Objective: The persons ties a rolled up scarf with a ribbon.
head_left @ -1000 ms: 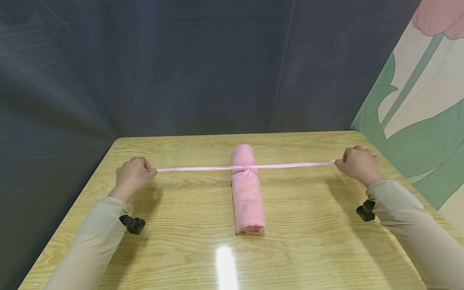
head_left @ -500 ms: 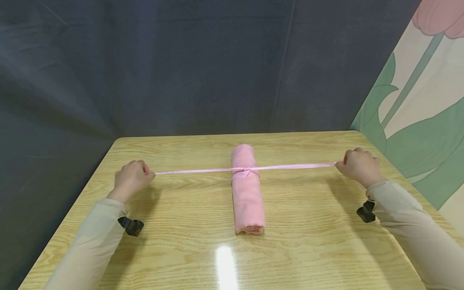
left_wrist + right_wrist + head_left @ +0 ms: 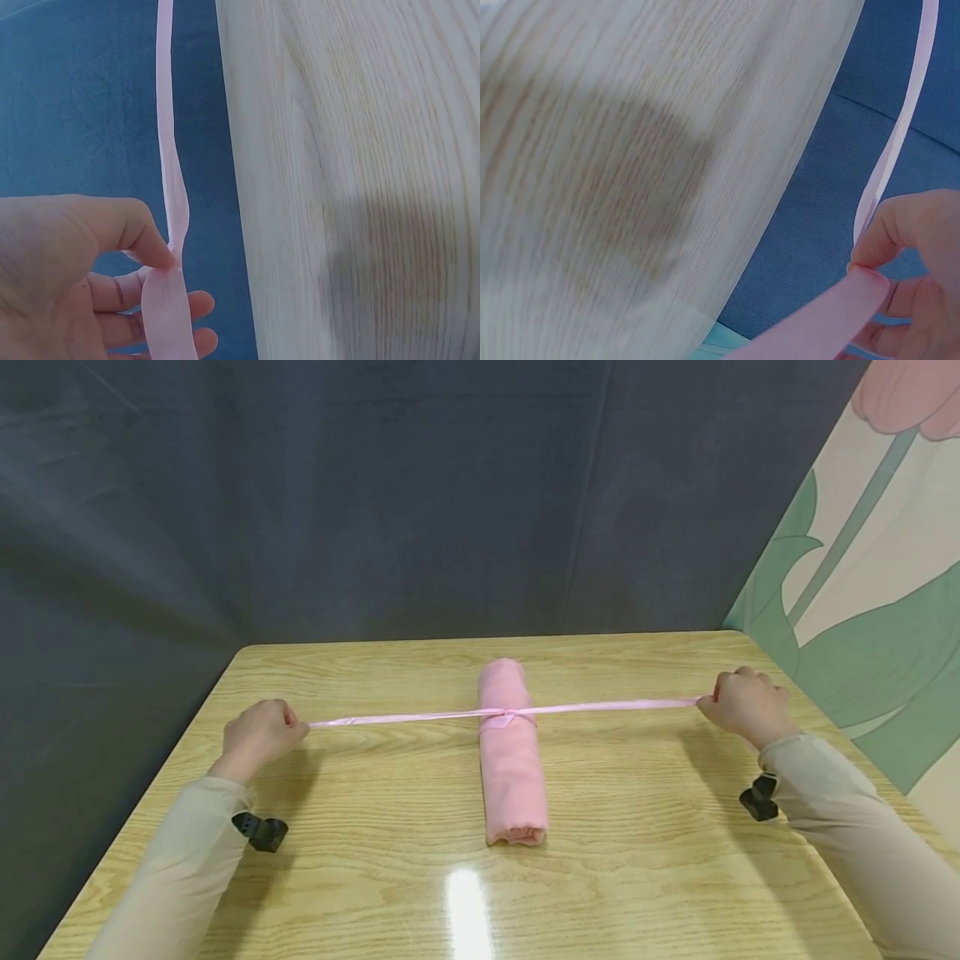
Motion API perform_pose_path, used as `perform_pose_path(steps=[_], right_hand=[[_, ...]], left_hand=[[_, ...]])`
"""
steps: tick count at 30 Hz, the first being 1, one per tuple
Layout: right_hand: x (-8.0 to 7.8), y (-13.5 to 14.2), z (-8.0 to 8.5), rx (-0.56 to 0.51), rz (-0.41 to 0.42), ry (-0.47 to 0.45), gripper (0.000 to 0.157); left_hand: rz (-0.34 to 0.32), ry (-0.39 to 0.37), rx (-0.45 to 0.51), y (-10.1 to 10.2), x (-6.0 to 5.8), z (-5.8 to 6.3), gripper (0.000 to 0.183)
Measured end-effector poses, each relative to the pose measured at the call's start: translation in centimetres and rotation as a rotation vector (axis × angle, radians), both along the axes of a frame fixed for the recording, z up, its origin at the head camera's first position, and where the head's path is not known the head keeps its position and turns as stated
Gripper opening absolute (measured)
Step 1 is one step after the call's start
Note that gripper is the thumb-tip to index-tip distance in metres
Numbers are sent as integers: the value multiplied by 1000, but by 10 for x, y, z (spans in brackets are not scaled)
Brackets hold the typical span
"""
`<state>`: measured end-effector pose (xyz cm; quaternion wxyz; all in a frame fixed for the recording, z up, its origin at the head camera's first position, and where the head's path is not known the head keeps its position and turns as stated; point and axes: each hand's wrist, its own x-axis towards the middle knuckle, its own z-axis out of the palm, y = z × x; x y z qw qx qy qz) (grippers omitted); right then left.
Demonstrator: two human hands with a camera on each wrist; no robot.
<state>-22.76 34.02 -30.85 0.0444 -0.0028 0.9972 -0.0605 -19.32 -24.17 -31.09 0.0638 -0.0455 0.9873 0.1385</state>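
A rolled pink towel [image 3: 514, 785] lies lengthwise on the wooden table, with a pink ribbon [image 3: 615, 705] wrapped around its upper part and knotted on top. My left hand [image 3: 258, 737] pinches one ribbon end between thumb and finger, out to the left of the roll. On the far right side, my right hand [image 3: 746, 702] pinches the other end. Both lengths stretch nearly straight from the knot. In the left wrist view a tail of ribbon [image 3: 166, 315] hangs past the thumb; in the right wrist view a similar ribbon tail [image 3: 817, 319] trails from the fingers.
The wooden table [image 3: 390, 893] has a light reflection near its front. A dark curtain [image 3: 450, 502] hangs behind it and on the left. At the right stands a wall panel with a painted tulip [image 3: 862, 552]. A small black camera sits on each wrist.
My left hand has moved a little left and toward me, drawing the ribbon along. The right hand has shifted only slightly. The knot looks smaller and tighter, while the towel stays in place.
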Motion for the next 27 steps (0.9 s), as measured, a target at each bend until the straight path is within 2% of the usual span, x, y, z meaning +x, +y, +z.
perform_pose_path(steps=[10, 27], right_hand=[[1, 0, -2, 14, -6, 1, 29], [2, 4, -6, 53, -8, -6, 29]], left_hand=[[12, -47, 21, -4, 4, -1, 26], [10, -62, 2, -7, 7, -2, 36]])
